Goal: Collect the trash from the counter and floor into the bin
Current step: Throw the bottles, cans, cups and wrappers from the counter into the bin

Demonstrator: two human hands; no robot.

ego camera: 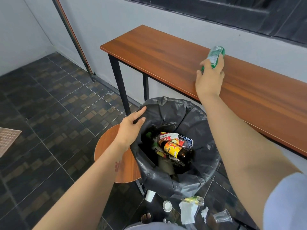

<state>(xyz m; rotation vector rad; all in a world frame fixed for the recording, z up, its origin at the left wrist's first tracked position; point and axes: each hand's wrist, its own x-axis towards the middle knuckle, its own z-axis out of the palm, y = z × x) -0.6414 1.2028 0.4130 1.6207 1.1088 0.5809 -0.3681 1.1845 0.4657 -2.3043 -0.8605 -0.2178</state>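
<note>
Our right hand [210, 80] wraps the green bottle [216, 55] over the surface [149, 52], likely to carry it down. Our left hand [131, 127], nearer us, pinches the bin liner [166, 110] rim to hold its mouth wide. Litter [187, 211] lies on the floor [49, 105] beneath both hands.

a bare office-like break corner: narrow wooden counter [166, 52] along a grey wall [116, 17], dark tiled floor [49, 100], round stool [108, 146]

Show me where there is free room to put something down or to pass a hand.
The counter is bare from its left end to the right hand holding the green bottle. The round stool shows bare wood left of the left hand, which pinches the bin liner. Crowded: the floor in front of it, with cups and wrappers.
</note>
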